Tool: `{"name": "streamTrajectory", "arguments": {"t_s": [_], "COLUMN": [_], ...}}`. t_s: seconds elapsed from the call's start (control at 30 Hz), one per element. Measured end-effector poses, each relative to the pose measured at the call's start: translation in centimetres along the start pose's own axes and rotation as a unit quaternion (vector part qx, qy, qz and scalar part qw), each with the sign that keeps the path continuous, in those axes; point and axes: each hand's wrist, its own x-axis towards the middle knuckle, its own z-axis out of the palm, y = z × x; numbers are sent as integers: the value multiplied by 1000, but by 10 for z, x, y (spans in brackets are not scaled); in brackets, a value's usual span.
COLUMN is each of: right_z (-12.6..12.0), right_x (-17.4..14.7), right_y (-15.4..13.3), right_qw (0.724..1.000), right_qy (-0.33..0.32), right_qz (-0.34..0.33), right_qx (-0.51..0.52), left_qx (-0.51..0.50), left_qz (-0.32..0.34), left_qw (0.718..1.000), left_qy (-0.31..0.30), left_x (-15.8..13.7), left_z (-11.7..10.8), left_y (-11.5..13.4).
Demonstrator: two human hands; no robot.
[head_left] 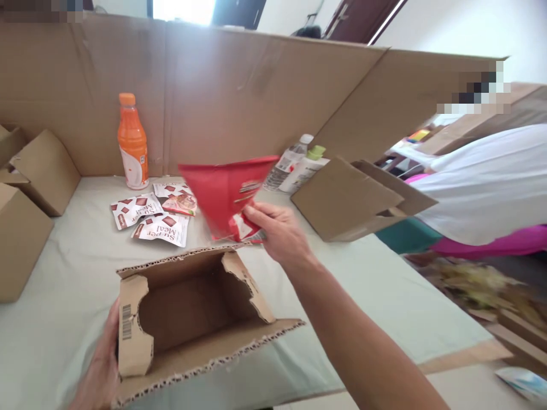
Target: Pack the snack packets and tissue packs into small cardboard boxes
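Observation:
In my right hand [282, 230], closed with thumb and fingers pinching its lower corner, is a red packet [226, 191] with white print. It is raised above the far edge of an open-topped cardboard box [183, 307]. My left hand [105, 353] grips the left side of this box; some of its fingers are hidden. The box's inside shows bare brown cardboard, and a barcode marks its left flap. Beyond the box lie several white Super Meal packets [164, 229] and a small pink-red packet [180, 204].
An orange bottle [133, 145] stands by the tall cardboard wall [231, 97]. A clear bottle [287, 162] and a white green-capped bottle [305, 171] lean at the back. Other cardboard boxes [342, 199] stand right and left [23, 239]. White cloth [491, 182] hangs at right.

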Motion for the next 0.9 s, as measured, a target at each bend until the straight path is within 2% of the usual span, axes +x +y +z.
{"name": "streamTrajectory", "arguments": {"t_s": [0.07, 0.17, 0.23, 0.3, 0.4, 0.47, 0.57, 0.67, 0.73, 0.9], "right_z": [-6, -10, -8, -6, -1, 4, 12, 17, 19, 18], "right_x": [-13, -33, -46, -57, -66, -69, -69, -66, -63, -61], "right_y": [-24, -59, -74, -81, -78, -72, -62, -54, -51, -53], "right_qw": [999, 995, 995, 995, 994, 986, 958, 927, 907, 858], "right_qy": [12, -9, -34, -51, -93, -155, -267, -338, -366, -389], "right_qz": [-48, -92, -94, -83, -53, -34, -29, -41, -46, -69], "right_qx": [23, 26, 15, -3, -32, -52, -102, -158, -204, -327], "left_qx": [2, 14, 11, 16, 71, 140, 243, 294, 308, 338], "left_qz": [6, 0, 11, 60, 137, 176, 277, 366, 381, 374], "left_qw": [1000, 1000, 999, 995, 982, 968, 928, 883, 871, 855], "left_qy": [-5, -1, 34, 72, 106, 112, 51, 2, 17, 119], "left_x": [2, 2, 1, -2, -6, -7, 0, 10, 17, 21], "left_z": [-1, -5, -11, -23, -42, -50, -48, -37, -32, -32], "left_y": [8, 25, 37, 49, 76, 99, 132, 149, 153, 155]}}
